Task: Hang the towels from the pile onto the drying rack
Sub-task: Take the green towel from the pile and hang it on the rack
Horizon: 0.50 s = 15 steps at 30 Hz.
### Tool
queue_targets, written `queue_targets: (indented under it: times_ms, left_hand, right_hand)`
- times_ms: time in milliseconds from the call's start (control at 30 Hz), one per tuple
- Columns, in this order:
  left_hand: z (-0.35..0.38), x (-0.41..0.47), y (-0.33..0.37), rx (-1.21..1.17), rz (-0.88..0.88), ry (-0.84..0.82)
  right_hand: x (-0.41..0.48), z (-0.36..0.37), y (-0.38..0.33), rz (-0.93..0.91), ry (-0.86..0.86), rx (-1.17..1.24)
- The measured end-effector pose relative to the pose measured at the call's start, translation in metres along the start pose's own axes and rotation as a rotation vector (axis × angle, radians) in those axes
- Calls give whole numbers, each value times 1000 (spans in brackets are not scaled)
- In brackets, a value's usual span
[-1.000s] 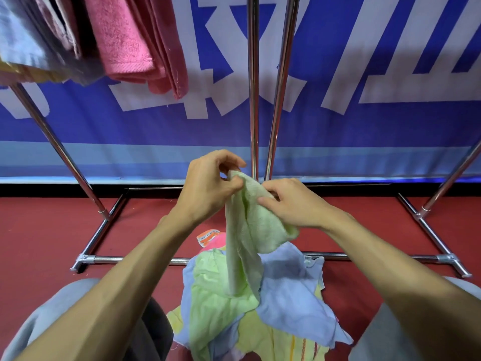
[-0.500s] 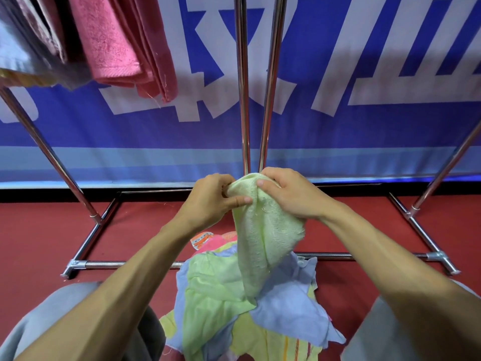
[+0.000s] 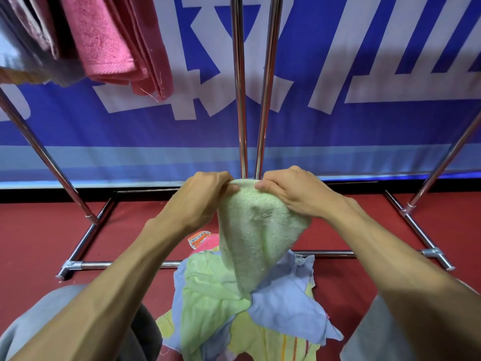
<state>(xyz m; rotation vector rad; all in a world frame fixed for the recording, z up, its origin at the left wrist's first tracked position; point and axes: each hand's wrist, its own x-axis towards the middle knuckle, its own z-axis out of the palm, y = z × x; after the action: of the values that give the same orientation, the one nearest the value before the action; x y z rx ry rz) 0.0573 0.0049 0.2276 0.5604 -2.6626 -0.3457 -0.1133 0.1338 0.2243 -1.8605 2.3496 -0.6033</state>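
Head view: left hand (image 3: 205, 198) and right hand (image 3: 295, 195) pinch the green towel (image 3: 260, 233) before a banner (image 3: 364, 126) with cropped, illegible lettering.

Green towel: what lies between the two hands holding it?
Head view: only the bunched top edge of the green towel lies between left hand and right hand.

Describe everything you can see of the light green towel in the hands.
The light green towel is fluffy terry cloth, unpatterned. The left hand and right hand pinch its top edge close together, so it hangs bunched, narrowing to a tip that seems to touch the pile below.
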Motion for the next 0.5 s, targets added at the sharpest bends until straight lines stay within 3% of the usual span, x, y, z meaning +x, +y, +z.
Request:
queue_targets:
  times_ms: [200,367,500]
  left_hand:
    - [-10,-1,-13,-234,-124,150]
    - [-11,0,-17,-649,-285,254]
    - [-21,-1,-19,-815,-322,335]
  right_hand:
    - [0,4,1,1,-27,-80]
    - [-7,3,12,61,155,215]
    - [4,-21,1,128,333,391]
